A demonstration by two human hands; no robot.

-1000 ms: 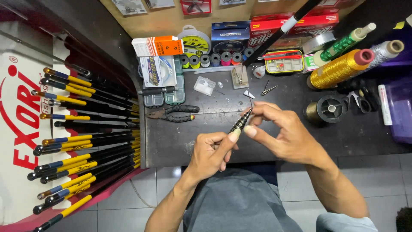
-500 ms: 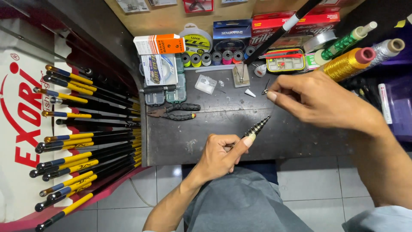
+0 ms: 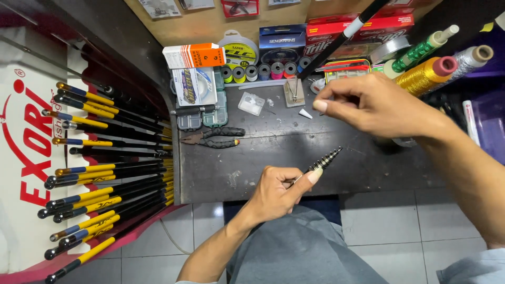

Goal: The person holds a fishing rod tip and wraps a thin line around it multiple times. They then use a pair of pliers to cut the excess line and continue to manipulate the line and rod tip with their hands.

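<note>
Right hand [image 3: 379, 105] has moved left toward the small white cone [image 3: 305, 113].

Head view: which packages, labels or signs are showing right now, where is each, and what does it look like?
Orange-and-white box: oblong, back left of the bench.
Round line spool: yellow label, beside the box.
Dark blue box: rectangular, back centre.
Red boxes: flat, stacked, back right.
White sign: large red lettering, far left, behind the rods.
</note>
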